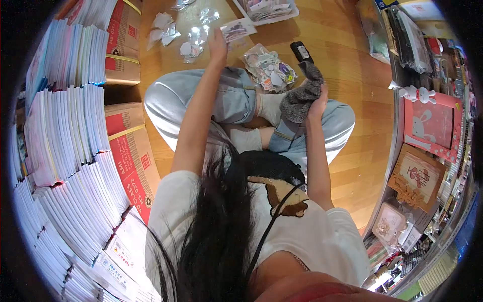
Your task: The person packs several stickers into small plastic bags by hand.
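Observation:
My left hand (219, 49) is stretched forward over the floor, its fingers closed on the edge of a small flat packet (236, 30) with dark pictures on white. Loose heaps of cut-out stickers (191, 49) and clear shiny film (209, 16) lie beside and beyond that hand. Over my right knee, my right hand (317, 104) is wrapped round a grey knitted piece (297, 104), sock-like and bunched up. Its narrow upper end reaches toward a small black item with a white label (302, 52). A clear bag of stickers (269, 69) lies just in front of my crossed feet.
A white bin (266, 19) full of flat packets stands at the front. Tall stacks of booklets (70, 126) and red-and-brown cartons (132, 156) line the left. On the right runs a crowded shelf with a pink rabbit frame (410, 126) and a wooden plaque (415, 176).

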`<state>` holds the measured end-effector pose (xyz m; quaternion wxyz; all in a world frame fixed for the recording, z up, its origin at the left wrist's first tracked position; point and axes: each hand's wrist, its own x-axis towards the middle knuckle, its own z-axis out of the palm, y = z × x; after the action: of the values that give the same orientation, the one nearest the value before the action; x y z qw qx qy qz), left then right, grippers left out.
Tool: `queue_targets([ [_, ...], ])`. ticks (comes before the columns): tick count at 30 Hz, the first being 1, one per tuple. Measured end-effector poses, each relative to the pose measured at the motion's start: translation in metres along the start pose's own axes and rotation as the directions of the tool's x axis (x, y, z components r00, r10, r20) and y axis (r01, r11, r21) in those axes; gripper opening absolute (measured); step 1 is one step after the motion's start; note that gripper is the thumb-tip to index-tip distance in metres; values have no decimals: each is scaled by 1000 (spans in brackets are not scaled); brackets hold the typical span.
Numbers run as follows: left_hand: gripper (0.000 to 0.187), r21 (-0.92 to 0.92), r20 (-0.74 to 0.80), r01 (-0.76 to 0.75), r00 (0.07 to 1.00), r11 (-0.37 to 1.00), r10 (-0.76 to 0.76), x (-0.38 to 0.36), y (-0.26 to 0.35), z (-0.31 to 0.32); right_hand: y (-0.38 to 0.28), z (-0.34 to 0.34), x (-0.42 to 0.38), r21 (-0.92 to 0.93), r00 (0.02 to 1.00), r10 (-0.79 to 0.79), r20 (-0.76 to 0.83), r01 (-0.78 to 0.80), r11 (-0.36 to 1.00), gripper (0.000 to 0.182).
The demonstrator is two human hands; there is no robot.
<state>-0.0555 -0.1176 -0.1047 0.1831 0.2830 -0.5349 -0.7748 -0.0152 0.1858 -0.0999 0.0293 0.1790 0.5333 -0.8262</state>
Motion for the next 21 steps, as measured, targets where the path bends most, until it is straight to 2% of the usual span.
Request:
queue_targets([
  [2, 43, -47, 50, -33, 998, 998, 35, -33, 12, -1, -33, 37, -26, -7, 991, -135, 8, 135, 991, 27],
  [3, 42, -257, 73, 72, 996, 964, -55, -56, 23, 6, -46, 55, -38, -11, 980, -200, 9, 200, 980, 25],
  [4, 41, -453, 114, 175, 984, 874, -138, -68, 29, 11, -52, 64, -44, -138, 957, -284, 57, 290, 947, 23],
  [5, 41, -466, 164, 235, 970, 853, -178, -70, 14, 8, -57, 72, -46, -259, 925, -361, 116, 379, 888, 21],
  [6, 41, -443, 156, 224, 973, 868, -172, -79, 15, 12, -58, 77, -48, -370, 886, -426, 183, 463, 805, 20],
  [7, 42, -421, 150, 214, 975, 882, -165, -95, 20, 19, -56, 86, -48, -469, 795, -535, 286, 602, 646, 19],
  [8, 42, -399, 144, 202, 977, 895, -157, -112, 26, 25, -55, 92, -55, -551, 727, -566, 389, 676, 490, 21],
  [9, 41, -398, 224, 170, 971, 902, -84, -130, 42, 32, -60, 110, -70, -605, 656, -570, 494, 731, 316, 23],
  [10, 39, -454, 271, 178, 961, 873, -55, -143, 52, 42, -56, 120, -78, -586, 642, -542, 542, 751, 304, 24],
  [12, 42, -243, 150, 34, 989, 969, 3, -152, 16, 50, -47, 132, -84, -615, 576, -551, 604, 777, 138, 25],
  [14, 42, -393, 204, 92, 979, 915, -11, -176, 34, 61, -42, 134, -84, -646, 521, -595, 612, 763, 4, 25],
  [15, 42, -465, 230, 121, 973, 877, -12, -185, 42, 65, -45, 135, -83, -648, 508, -615, 603, 762, -5, 24],
  [18, 44, -363, 269, 16, 959, 932, 88, -196, 41, 72, -46, 132, -65, -566, 498, -678, 541, 812, 145, 24],
  [19, 42, -323, 282, 25, 957, 946, 71, -196, 34, 70, -49, 131, -62, -605, 548, -675, 494, 774, 186, 26],
  [21, 40, -375, 287, 7, 952, 927, 109, -201, 30, 75, -58, 131, -53, -607, 741, -598, 307, 636, 477, 28],
])
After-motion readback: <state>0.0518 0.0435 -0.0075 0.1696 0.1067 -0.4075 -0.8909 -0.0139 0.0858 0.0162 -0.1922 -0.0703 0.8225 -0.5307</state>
